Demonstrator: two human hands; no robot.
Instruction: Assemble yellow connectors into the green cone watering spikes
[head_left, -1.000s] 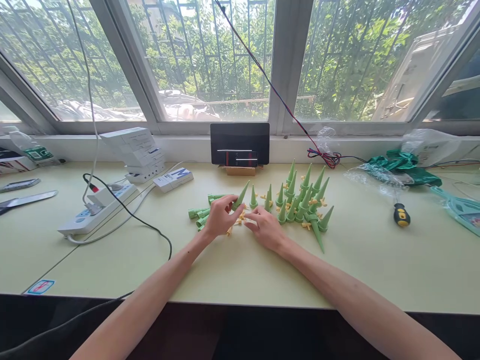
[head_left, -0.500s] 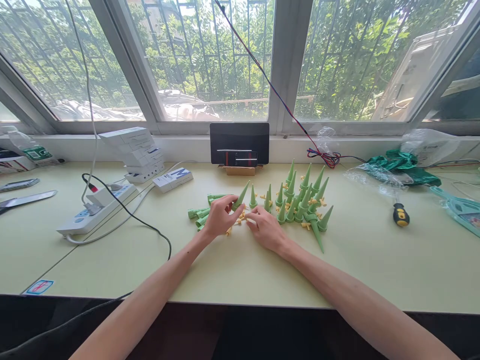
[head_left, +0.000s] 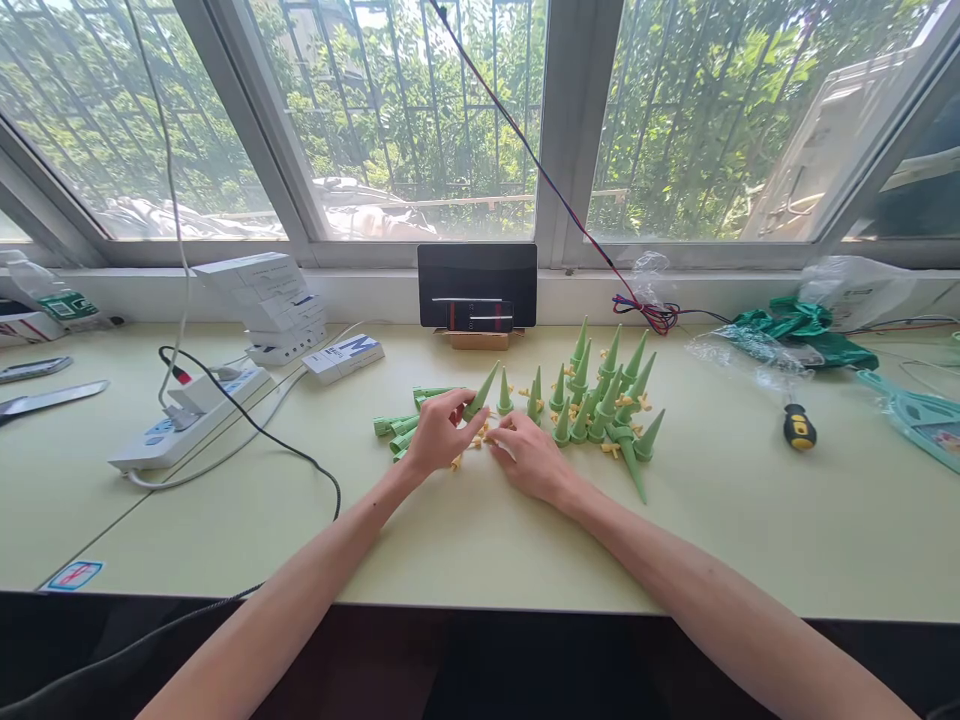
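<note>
The green cone [head_left: 482, 389] is over the bench [head_left: 487, 550], tilted with its tip up and to the right, and the fingers of your left hand [head_left: 441, 432] are pinching it near its wide end. Your right hand [head_left: 534, 457] is just beside, its fingers bent close to the small yellow pieces [head_left: 456, 463], but I cannot tell whether they pinch one. Green tubes [head_left: 385, 427] lie at your left, mostly upright cones [head_left: 604, 405] are grouped at your right, and a black tablet [head_left: 478, 272] stands behind.
</note>
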